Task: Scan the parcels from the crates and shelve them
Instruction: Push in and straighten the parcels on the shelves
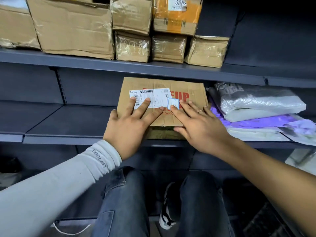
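Both grips lie flat with fingers straight and spread on the box [186,93]: the left hand [127,129] presses the white label [150,98] with its thumb at the box's left edge, and the right hand [196,124] has fingertips on a small blue sticker [173,103], thumb at the near edge. The box sits on the middle shelf [68,124], left of soft bags [259,103] and below a row of cartons [75,28]. This looks like shelving; next, probably push it farther in and let go.
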